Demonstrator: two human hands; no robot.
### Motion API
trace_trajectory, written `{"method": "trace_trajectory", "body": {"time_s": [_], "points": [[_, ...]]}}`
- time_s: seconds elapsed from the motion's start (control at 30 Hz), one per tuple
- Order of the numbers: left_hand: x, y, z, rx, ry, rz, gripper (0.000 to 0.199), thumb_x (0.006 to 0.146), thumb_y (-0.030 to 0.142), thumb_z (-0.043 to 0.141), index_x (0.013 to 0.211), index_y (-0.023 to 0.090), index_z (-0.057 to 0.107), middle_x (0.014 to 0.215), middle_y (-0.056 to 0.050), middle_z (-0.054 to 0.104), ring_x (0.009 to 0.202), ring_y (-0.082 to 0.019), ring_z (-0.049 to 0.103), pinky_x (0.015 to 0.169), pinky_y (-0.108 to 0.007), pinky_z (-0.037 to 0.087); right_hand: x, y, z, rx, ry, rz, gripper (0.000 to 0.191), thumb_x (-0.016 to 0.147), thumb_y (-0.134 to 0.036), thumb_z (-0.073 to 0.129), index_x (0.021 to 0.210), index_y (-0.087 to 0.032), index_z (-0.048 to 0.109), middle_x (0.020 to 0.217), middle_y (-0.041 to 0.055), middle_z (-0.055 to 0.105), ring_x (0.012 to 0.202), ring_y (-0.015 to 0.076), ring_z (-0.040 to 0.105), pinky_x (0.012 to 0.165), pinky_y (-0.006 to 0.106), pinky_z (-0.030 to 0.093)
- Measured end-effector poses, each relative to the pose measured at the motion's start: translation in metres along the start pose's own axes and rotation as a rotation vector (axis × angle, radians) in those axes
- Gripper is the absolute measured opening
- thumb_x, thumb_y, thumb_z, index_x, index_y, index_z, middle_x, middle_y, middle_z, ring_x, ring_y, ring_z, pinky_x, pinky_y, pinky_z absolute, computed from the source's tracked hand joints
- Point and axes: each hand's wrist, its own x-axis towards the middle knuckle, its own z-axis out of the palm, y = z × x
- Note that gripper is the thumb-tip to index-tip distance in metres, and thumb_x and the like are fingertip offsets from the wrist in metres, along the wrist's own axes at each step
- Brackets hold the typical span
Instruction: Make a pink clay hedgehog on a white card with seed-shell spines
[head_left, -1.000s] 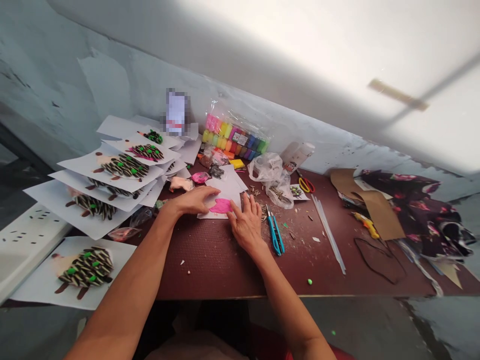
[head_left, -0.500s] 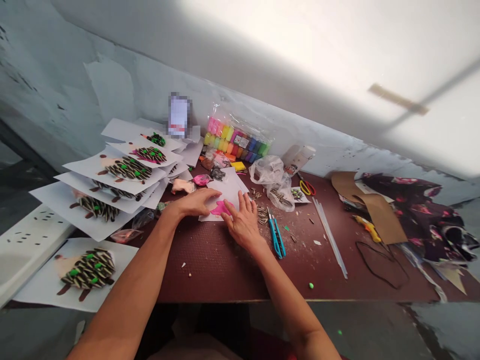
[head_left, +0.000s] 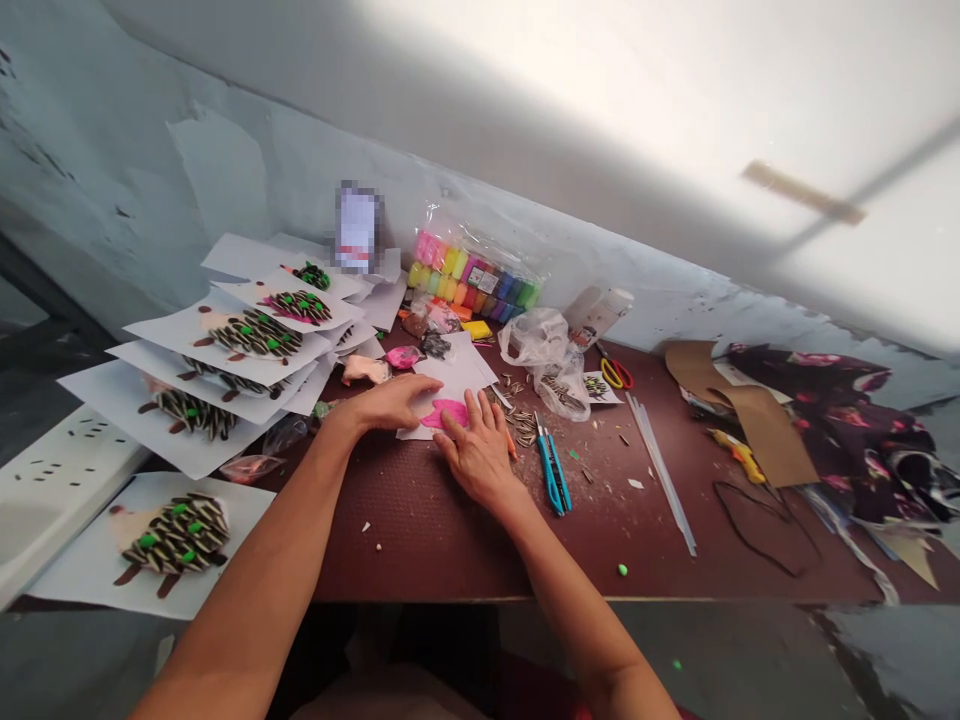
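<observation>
Flat pink modelling clay (head_left: 444, 412) lies spread on a sheet of white paper (head_left: 457, 365) in the middle of the table. At its right edge rests my right hand (head_left: 480, 445), fingers stretched out and fingertips on the clay and paper. My left hand (head_left: 394, 402) is at the paper's left side, thumb and fingers apart, holding nothing. Just right of my right hand an orange stick (head_left: 511, 444) shows, partly hidden. Beside it are sunflower seeds (head_left: 526, 430) and a blue utility knife (head_left: 553, 474).
Stacked papers with seed hedgehogs (head_left: 259, 335) and a white power strip (head_left: 52, 490) occupy the left. Behind stand a clay pack (head_left: 476, 280) and a phone (head_left: 358, 228). To the right lie scissors (head_left: 616, 372), clear glue sticks (head_left: 661, 475) and a yellow glue gun (head_left: 739, 456).
My right hand has shifted slightly left and down, its fingers now closer over the clay. The orange stick beside it has come into sight. My left hand has hardly moved.
</observation>
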Motion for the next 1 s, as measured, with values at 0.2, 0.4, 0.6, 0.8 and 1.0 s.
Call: {"method": "trace_trajectory", "body": {"time_s": [0.2, 0.4, 0.6, 0.8, 1.0], "points": [[-0.001, 0.003, -0.001, 0.006, 0.000, -0.013, 0.079, 0.067, 0.013, 0.060, 0.145, 0.018, 0.051, 0.154, -0.010, 0.051, 0.143, -0.029, 0.045, 0.122, -0.040, 0.032, -0.001, -0.007, -0.003, 0.021, -0.003, -0.027, 0.041, 0.102, -0.045, 0.054, 0.142, -0.035, 0.059, 0.165, 0.0092, 0.034, 0.155, 0.0347, 0.023, 0.121, 0.060, 0.021], [-0.001, 0.002, 0.000, 0.004, 0.002, -0.010, 0.077, 0.068, 0.014, 0.059, 0.145, 0.016, 0.050, 0.154, -0.012, 0.052, 0.143, -0.030, 0.046, 0.122, -0.042, 0.032, 0.000, -0.007, -0.004, 0.014, -0.005, -0.057, 0.034, 0.102, -0.045, 0.053, 0.131, -0.034, 0.068, 0.162, 0.0079, 0.040, 0.154, 0.0342, 0.025, 0.121, 0.059, 0.022], [0.001, 0.000, 0.001, 0.003, 0.005, -0.006, 0.077, 0.068, 0.014, 0.059, 0.144, 0.018, 0.052, 0.154, -0.011, 0.052, 0.142, -0.030, 0.047, 0.121, -0.042, 0.034, 0.007, -0.010, -0.003, 0.013, 0.021, -0.063, 0.040, 0.102, -0.047, 0.053, 0.138, -0.034, 0.062, 0.162, 0.0087, 0.041, 0.154, 0.0336, 0.025, 0.121, 0.059, 0.022], [0.000, 0.002, 0.000, -0.001, 0.001, -0.016, 0.075, 0.069, 0.014, 0.058, 0.144, 0.014, 0.051, 0.154, -0.014, 0.051, 0.143, -0.031, 0.046, 0.122, -0.042, 0.033, 0.005, -0.016, -0.001, 0.020, 0.013, -0.072, 0.038, 0.102, -0.047, 0.052, 0.134, -0.031, 0.064, 0.161, 0.0093, 0.041, 0.153, 0.0317, 0.028, 0.122, 0.057, 0.022], [0.000, 0.002, 0.000, -0.006, 0.009, -0.011, 0.075, 0.069, 0.014, 0.060, 0.144, 0.017, 0.052, 0.153, -0.012, 0.053, 0.142, -0.030, 0.046, 0.121, -0.041, 0.033, 0.004, -0.016, -0.002, 0.032, 0.009, -0.082, 0.037, 0.102, -0.046, 0.051, 0.133, -0.032, 0.065, 0.162, 0.0085, 0.040, 0.153, 0.0318, 0.027, 0.122, 0.058, 0.022]]}}
